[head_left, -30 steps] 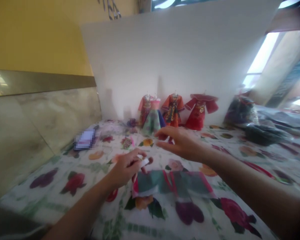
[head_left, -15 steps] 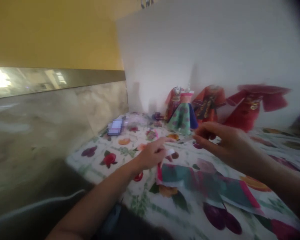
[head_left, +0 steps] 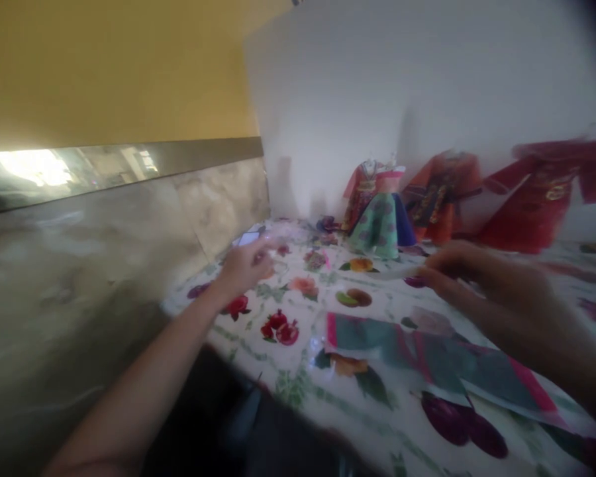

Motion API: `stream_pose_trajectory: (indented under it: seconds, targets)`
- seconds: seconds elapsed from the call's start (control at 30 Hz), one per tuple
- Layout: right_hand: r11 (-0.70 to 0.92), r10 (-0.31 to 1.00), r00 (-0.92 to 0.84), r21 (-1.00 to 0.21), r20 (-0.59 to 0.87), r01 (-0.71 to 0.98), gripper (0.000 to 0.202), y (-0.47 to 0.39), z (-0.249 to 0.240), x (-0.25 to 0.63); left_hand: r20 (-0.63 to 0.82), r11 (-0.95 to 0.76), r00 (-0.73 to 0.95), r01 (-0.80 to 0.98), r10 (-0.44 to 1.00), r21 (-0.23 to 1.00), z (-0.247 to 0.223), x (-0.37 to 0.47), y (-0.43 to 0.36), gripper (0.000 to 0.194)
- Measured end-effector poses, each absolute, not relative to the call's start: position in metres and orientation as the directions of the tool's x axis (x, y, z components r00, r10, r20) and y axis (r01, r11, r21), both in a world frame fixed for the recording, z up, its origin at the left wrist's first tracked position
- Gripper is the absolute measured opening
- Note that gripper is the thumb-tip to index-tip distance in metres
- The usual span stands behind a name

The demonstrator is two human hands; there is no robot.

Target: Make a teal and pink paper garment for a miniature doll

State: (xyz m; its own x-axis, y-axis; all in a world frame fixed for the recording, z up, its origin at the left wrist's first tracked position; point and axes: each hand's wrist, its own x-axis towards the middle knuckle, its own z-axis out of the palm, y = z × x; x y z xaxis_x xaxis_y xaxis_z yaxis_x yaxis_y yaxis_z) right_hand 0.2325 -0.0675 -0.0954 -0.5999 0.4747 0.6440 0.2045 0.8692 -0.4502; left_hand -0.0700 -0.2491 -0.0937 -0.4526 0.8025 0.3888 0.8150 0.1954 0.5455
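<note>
My left hand [head_left: 248, 265] reaches over the table's far left part, just in front of a phone [head_left: 249, 237] that it partly covers. Its fingers look stretched out, though blurred, and I see nothing held in them. My right hand [head_left: 469, 275] is raised above the table on the right, thumb and fingers pinched on a thin pale strip [head_left: 397, 273] that points left. Below it lies a flat piece of teal fabric [head_left: 377, 338] with pink edges, spread over the fruit-print tablecloth [head_left: 302, 371].
Small dresses stand along the white wall: a green-skirted one [head_left: 377, 225], an orange-red one [head_left: 444, 192] and a red one [head_left: 531, 199]. A dark purple item [head_left: 326, 224] sits left of them. A marbled wall [head_left: 218, 205] borders the table's left side.
My left hand has moved left, away from the right hand and toward the phone; the white bit at its fingers no longer shows. The view has shifted left. My right hand keeps its pinch.
</note>
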Motion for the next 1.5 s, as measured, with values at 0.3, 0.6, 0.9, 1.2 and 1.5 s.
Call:
stream_pose_trajectory:
  seconds: [0.3,0.6,0.9,1.2,1.5]
  targets:
    - [0.846,0.480,-0.653,-0.508,0.586,0.165,0.025,-0.067,-0.112,0.223,0.242,0.716,-0.732,0.678,0.637,0.165,-0.118,-0.164,-0.313,0.023]
    - [0.763,0.508,-0.713,-0.636,0.484,0.113,0.028,-0.062,-0.122,0.220,0.125,0.801,-0.794,0.598,0.595,-0.014,-0.135,-0.176,-0.305,0.015]
    - [0.563,0.564,-0.747,-0.825,0.351,0.037,0.025,-0.062,-0.125,0.210,0.502,0.353,-0.429,0.903,0.751,0.244,-0.073,-0.092,-0.190,0.032]
    - [0.357,0.622,-0.768,-0.929,0.154,0.103,0.023,-0.078,-0.111,0.224,0.134,-0.167,0.110,0.379,0.985,0.910,-0.093,-0.003,-0.089,0.026]
    - [0.154,0.640,-0.768,-0.980,-0.001,0.129,0.022,-0.072,-0.151,0.222,-0.198,0.109,0.298,0.291,0.934,0.950,-0.129,-0.015,-0.136,0.026]
